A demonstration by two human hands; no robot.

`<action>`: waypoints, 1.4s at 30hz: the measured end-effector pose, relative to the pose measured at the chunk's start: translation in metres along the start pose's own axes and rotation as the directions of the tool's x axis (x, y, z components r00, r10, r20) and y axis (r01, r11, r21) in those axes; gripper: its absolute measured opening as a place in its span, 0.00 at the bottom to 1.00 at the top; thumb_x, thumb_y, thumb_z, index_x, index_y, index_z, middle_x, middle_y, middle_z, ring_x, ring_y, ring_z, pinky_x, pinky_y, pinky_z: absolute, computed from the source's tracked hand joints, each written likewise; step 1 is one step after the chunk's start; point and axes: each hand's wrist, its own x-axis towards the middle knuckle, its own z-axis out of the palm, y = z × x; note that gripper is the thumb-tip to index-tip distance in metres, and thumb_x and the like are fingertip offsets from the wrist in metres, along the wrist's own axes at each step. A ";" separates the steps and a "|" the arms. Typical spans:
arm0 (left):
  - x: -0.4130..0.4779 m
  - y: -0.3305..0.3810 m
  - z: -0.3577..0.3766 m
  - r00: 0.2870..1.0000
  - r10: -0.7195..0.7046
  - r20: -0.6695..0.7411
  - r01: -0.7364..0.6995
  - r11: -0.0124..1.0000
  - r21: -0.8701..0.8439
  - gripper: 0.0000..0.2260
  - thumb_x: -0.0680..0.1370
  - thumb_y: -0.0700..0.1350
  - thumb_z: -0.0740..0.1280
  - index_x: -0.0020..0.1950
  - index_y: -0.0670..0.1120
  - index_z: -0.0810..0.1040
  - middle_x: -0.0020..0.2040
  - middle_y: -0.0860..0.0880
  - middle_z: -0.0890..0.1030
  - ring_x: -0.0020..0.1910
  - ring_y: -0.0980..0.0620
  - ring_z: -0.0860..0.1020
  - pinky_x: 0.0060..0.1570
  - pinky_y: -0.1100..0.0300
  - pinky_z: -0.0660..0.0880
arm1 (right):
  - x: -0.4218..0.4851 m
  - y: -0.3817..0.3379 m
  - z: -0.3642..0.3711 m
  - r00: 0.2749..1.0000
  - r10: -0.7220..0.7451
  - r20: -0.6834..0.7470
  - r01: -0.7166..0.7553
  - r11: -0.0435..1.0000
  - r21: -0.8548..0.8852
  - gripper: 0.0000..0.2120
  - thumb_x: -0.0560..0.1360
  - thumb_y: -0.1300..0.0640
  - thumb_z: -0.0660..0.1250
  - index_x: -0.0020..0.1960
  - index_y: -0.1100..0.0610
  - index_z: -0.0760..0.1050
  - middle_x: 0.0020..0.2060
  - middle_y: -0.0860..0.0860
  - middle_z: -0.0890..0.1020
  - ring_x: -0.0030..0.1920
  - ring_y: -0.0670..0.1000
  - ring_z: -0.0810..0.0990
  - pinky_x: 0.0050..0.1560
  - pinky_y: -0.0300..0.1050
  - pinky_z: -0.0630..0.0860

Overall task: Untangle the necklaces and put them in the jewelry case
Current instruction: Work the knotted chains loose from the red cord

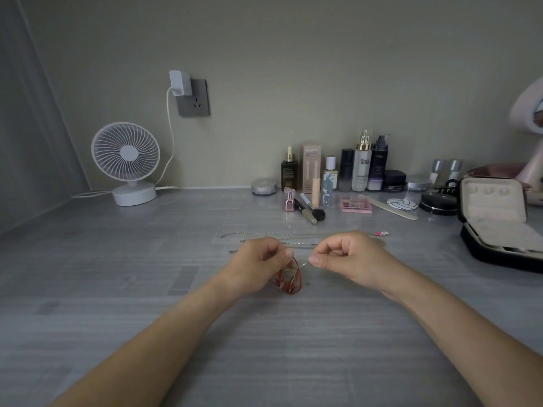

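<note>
A person's left hand [258,258] grips a tangled red necklace [289,279] above the grey table [117,274], while the right hand [345,258] pinches a thin strand beside it. Silver chains [273,235] lie straightened just beyond; the open jewelry case [496,218] sits far right.

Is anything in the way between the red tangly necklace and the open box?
Nothing visible lies on the tabletop between the red necklace tangle and the jewelry case; only the right hand is there.
</note>
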 end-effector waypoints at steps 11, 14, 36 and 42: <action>0.003 -0.005 0.010 0.989 0.123 -0.079 -0.101 0.965 0.240 0.09 0.75 0.41 0.67 0.40 0.55 0.73 0.38 0.57 0.75 0.34 0.60 0.72 0.37 0.67 0.71 | 0.000 -0.002 0.004 0.999 -0.037 0.015 0.034 0.982 0.186 0.05 0.76 0.57 0.64 0.42 0.56 0.76 0.22 0.47 0.72 0.24 0.45 0.62 0.24 0.32 0.61; 0.000 0.001 0.010 0.984 0.156 -0.085 -0.131 0.961 0.243 0.09 0.75 0.46 0.67 0.35 0.56 0.74 0.36 0.57 0.76 0.35 0.58 0.72 0.39 0.64 0.70 | 0.001 -0.004 0.003 1.000 -0.028 0.004 0.026 0.973 0.228 0.06 0.76 0.57 0.63 0.42 0.56 0.76 0.22 0.48 0.75 0.22 0.45 0.61 0.22 0.33 0.58; 0.000 -0.008 0.023 0.999 0.041 -0.036 -0.027 0.946 0.324 0.10 0.71 0.43 0.70 0.34 0.55 0.74 0.32 0.57 0.77 0.32 0.59 0.74 0.42 0.61 0.74 | -0.002 -0.012 -0.004 0.999 0.032 -0.010 -0.025 0.914 0.404 0.08 0.77 0.54 0.58 0.45 0.59 0.69 0.43 0.56 0.85 0.15 0.44 0.56 0.18 0.34 0.55; 0.001 -0.010 0.023 0.999 0.023 -0.049 -0.004 0.931 0.364 0.10 0.71 0.47 0.71 0.32 0.55 0.72 0.31 0.57 0.76 0.31 0.60 0.73 0.38 0.61 0.73 | 0.000 -0.013 -0.007 0.995 0.097 0.030 -0.095 0.785 0.612 0.06 0.77 0.61 0.59 0.52 0.60 0.72 0.46 0.60 0.84 0.17 0.45 0.67 0.18 0.34 0.63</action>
